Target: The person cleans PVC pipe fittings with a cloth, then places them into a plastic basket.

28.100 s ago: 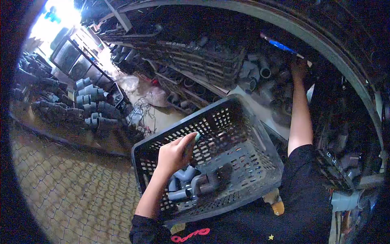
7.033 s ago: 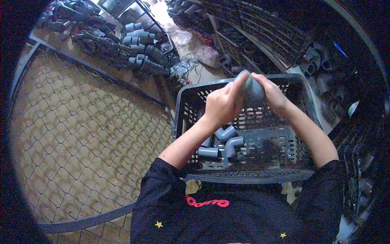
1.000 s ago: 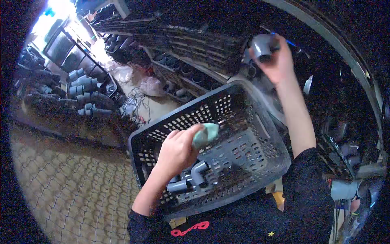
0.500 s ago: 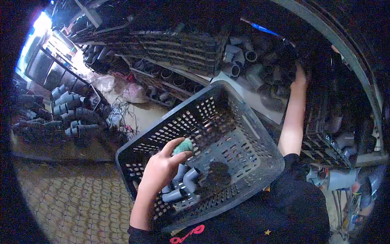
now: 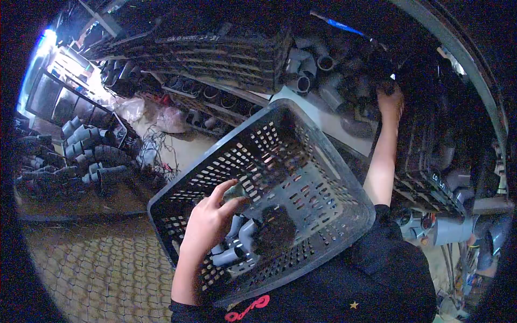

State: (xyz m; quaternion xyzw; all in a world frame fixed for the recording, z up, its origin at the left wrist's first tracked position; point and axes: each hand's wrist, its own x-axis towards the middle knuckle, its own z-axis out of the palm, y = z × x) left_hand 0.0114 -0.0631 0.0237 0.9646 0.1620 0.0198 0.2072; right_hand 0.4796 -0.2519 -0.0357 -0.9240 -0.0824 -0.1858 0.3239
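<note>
My left hand (image 5: 210, 215) is over the left part of a black perforated crate (image 5: 344, 167), its thumb and fingers curled round a small green object (image 5: 235, 191). Below it, several grey pipe elbows (image 5: 249, 232) lie on the crate's bottom. My right hand (image 5: 390, 99) reaches past the crate to a pile of grey pipe fittings (image 5: 329, 89) at the upper right. Its fingers are bent round something dark that I cannot make out.
Stacked dark crates (image 5: 215, 64) stand behind. More grey fittings (image 5: 86, 140) are heaped at the left. Plastic bags (image 5: 171, 118) lie between them. At the right is another dark crate (image 5: 439, 188). A blue-labelled strip (image 5: 344, 26) lies above the pile.
My right hand has come slightly back from the dark area, and more of its fingers show. My left hand still holds the green object. The view has shifted slightly.
</note>
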